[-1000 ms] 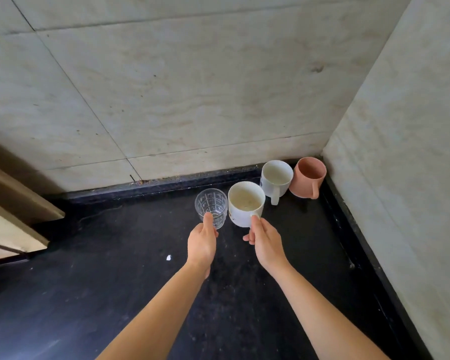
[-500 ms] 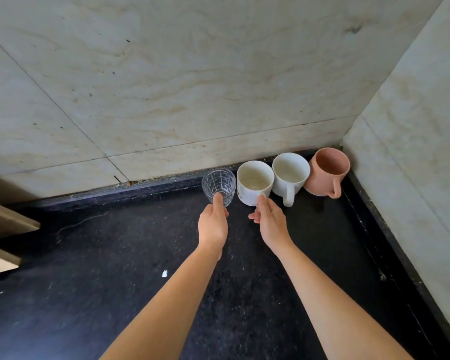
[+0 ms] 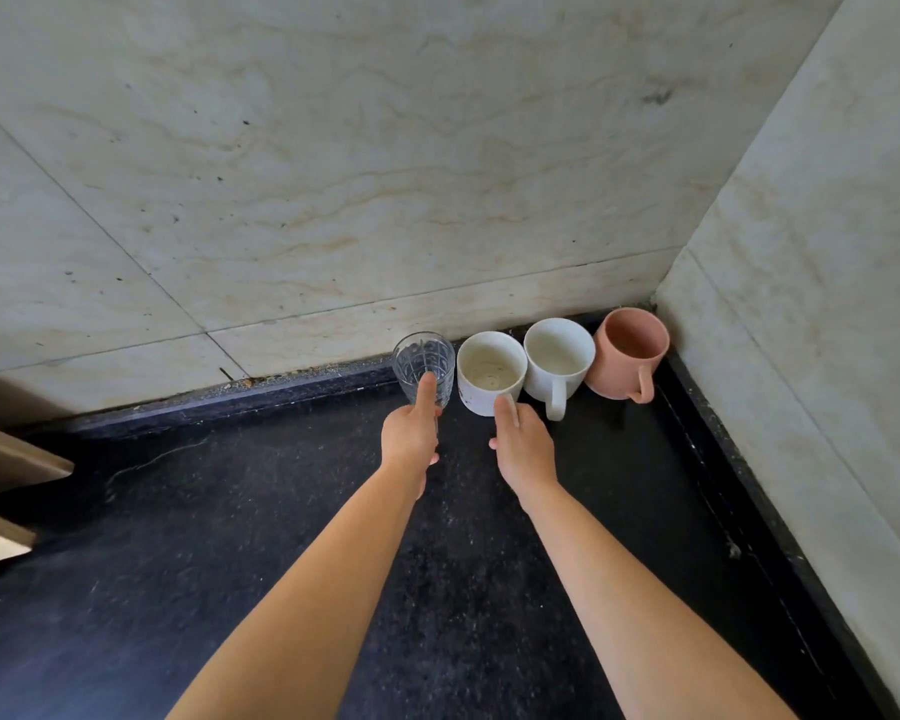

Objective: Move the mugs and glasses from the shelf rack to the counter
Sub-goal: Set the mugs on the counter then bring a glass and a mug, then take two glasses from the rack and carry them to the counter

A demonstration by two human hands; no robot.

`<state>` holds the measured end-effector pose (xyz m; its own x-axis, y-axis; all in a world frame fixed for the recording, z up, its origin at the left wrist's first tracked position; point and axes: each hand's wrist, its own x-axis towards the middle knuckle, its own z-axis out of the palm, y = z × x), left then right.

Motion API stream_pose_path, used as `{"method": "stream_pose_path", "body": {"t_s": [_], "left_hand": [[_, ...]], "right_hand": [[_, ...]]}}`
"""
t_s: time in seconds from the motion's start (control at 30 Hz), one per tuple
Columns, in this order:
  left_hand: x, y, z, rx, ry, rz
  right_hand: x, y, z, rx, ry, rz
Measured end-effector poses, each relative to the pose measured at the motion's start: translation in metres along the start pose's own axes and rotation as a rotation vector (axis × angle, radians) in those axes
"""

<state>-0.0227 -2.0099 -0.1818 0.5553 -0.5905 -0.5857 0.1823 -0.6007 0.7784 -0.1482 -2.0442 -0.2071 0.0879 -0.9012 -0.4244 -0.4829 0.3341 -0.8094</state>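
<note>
A clear cut glass (image 3: 423, 362) stands on the black counter (image 3: 230, 537) by the back wall, with my left hand (image 3: 410, 433) wrapped around its near side. Right of it sits a white mug (image 3: 489, 374), and my right hand (image 3: 523, 443) grips its handle side. A second white mug (image 3: 558, 363) with its handle toward me touches the first. A pink mug (image 3: 628, 353) stands in the corner at the row's right end. All four are upright in a line along the wall.
Marble walls rise behind the row and on the right (image 3: 801, 304), forming a corner. A raised black lip (image 3: 749, 485) runs along the counter's right edge. A beige shelf or cabinet edge (image 3: 6, 459) juts in at the left.
Both hands have pushed the glass and the white mug away from me toward the back wall, until the mug stands against the second white mug. The camera has tilted closer to the corner.
</note>
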Motion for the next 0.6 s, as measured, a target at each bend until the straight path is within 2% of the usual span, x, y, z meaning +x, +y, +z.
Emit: {"method": "stream_pose_path", "body": {"t_s": [0.07,0.13,0.27,0.37,0.47,0.6], "left_hand": [[-0.013,0.003,-0.010,0.059,-0.002,-0.006],[-0.031,0.004,-0.024,0.229,-0.004,0.055],[-0.067,0.028,-0.067,0.616,0.139,0.356],[-0.108,0.081,-0.110,0.820,0.306,0.619],[-0.160,0.145,-0.157,0.952,0.537,0.826],[-0.243,0.180,-0.226,0.977,0.883,1.113]], "right_hand": [[-0.014,-0.006,-0.002,-0.031,0.033,-0.023],[-0.031,-0.011,-0.011,-0.101,0.046,-0.086],[-0.059,-0.048,-0.048,-0.287,0.082,-0.225],[-0.082,-0.111,-0.081,-0.533,0.114,-0.478],[-0.115,-0.190,-0.111,-0.392,0.265,-0.718],[-0.165,-0.266,-0.126,-0.406,0.476,-1.128]]}}
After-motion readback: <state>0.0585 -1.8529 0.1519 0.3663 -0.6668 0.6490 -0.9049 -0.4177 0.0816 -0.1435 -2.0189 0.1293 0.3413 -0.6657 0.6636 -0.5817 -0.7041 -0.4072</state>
